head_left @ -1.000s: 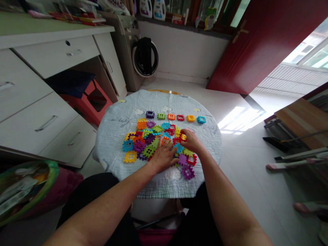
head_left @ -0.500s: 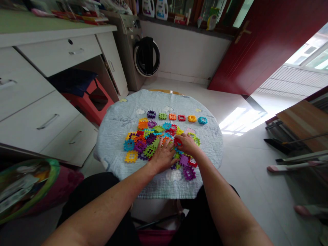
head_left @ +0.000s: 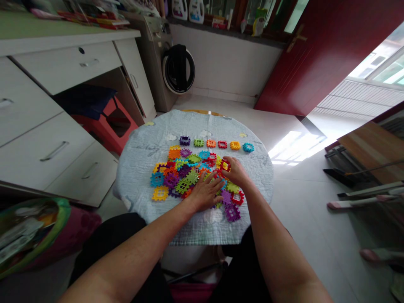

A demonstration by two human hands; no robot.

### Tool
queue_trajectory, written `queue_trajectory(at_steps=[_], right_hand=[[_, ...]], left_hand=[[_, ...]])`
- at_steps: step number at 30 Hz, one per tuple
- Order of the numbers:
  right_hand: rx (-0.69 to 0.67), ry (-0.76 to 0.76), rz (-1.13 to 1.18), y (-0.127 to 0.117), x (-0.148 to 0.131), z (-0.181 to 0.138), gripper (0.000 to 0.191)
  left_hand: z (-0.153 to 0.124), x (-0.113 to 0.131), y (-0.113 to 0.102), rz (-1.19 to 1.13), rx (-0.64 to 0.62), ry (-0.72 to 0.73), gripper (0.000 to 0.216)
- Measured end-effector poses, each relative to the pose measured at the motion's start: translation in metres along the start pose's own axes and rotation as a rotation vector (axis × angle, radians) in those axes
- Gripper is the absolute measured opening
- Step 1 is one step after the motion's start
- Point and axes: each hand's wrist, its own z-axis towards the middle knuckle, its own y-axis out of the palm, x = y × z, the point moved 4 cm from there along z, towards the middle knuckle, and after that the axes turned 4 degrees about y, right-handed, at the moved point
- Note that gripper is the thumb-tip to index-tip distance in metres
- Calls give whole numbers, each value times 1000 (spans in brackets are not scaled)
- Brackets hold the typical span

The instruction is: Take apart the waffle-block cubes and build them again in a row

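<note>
A heap of colourful plastic interlocking blocks (head_left: 183, 173) lies on the cloth-covered round table (head_left: 139, 151). My left hand (head_left: 205, 193) rests palm down over the heap's right part, fingers spread, hiding some blocks. At the heap's right side, my right hand (head_left: 236, 171) pinches a red block (head_left: 225, 164) between thumb and fingers. Behind the heap runs a row of separate blocks: purple (head_left: 184, 140), green (head_left: 198, 143), orange (head_left: 211, 144), red (head_left: 222, 144), yellow (head_left: 235, 145) and blue (head_left: 248, 147). A purple block (head_left: 232, 213) lies nearest me.
White drawers (head_left: 53, 139) and a red stool (head_left: 116, 118) stand to the left. A washing machine (head_left: 158, 54) with its door open is behind the table. At lower left is a filled bin (head_left: 63, 227). A red door (head_left: 309, 54) stands at the back right.
My right hand has lifted a red block from the heap and moved slightly right and away from me. My left hand stays on the heap, its fingers shifted a little right.
</note>
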Motion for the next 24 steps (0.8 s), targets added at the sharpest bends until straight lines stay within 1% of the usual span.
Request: queue_trajectory(at_steps=[2, 4, 8, 10, 13, 17, 19, 21, 24], right_hand=[[3, 3, -26, 2, 1, 0, 60], [-19, 8, -76, 3, 2, -1, 59], [-150, 6, -217, 11, -1, -4, 52], [-211, 2, -282, 17, -5, -6, 53], [-264, -2, -358, 25, -10, -9, 54], [-283, 13, -393, 31, -11, -9, 57], [-277, 14, -399, 31, -11, -8, 59], [-276, 7, -413, 31, -12, -8, 54], [-279, 5, -438, 31, -15, -7, 42]], left_hand=[[1, 1, -2, 4, 8, -11, 53], [1, 1, -6, 20, 16, -24, 51], [-3, 0, -13, 64, 26, -55, 47], [-6, -2, -15, 85, 26, -63, 43], [-10, -4, -18, 99, 4, -56, 36], [-17, -5, -29, 83, -24, -41, 25], [-21, -9, -37, 65, -31, -52, 24], [-25, -15, -43, 41, -32, -70, 26], [-30, -26, -50, 7, -22, -107, 29]])
